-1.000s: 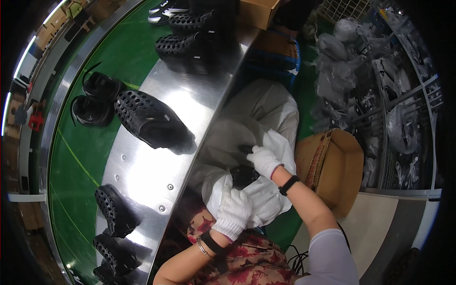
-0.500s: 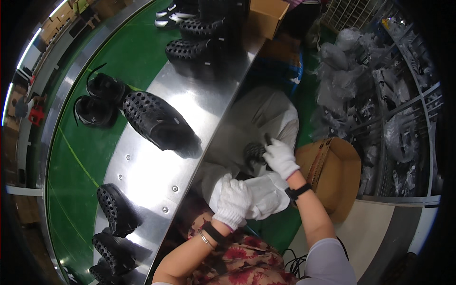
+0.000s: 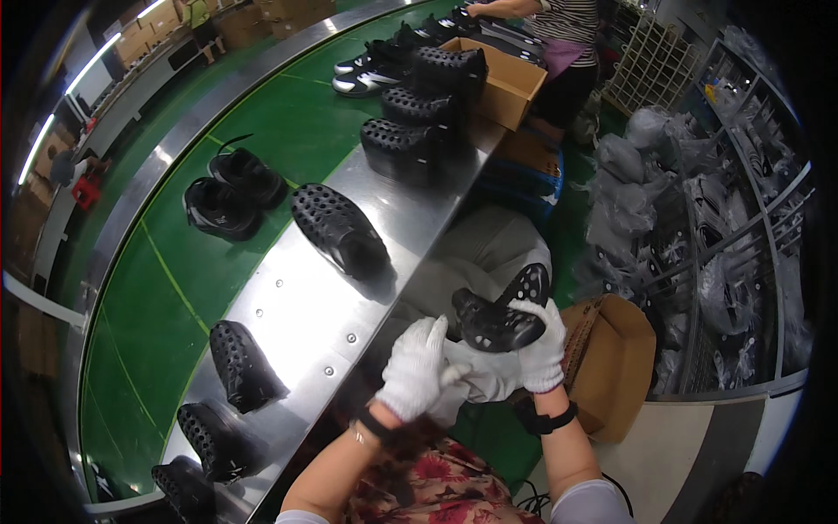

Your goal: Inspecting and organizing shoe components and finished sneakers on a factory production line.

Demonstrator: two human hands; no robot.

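My right hand [image 3: 543,342], in a white knit glove, grips a black clog with holes [image 3: 497,325]. A second perforated black part [image 3: 528,284] sticks up beside it; I cannot tell whether it is a separate clog. Left of the clog is my left hand [image 3: 417,367], also gloved, thumb apart from the fingers and nothing seen in them. Below both hands lies the large whitish bag [image 3: 502,231], its loose edge bunched between my wrists. On the metal ledge to the left, another holed black clog [image 3: 339,229] rests on its own.
More black clogs [image 3: 240,365] line the near part of the metal ledge [image 3: 288,301]; others [image 3: 406,148] are stacked farther up. Black shoes [image 3: 231,194] sit on the green belt [image 3: 148,288]. A cardboard box [image 3: 615,367] stands right of my hands. A person [image 3: 563,35] works at the far end.
My right hand has lifted the clog up out of the bag into plain view. My left hand has loosened from the bag's edge, and its thumb has spread. The view has shifted.
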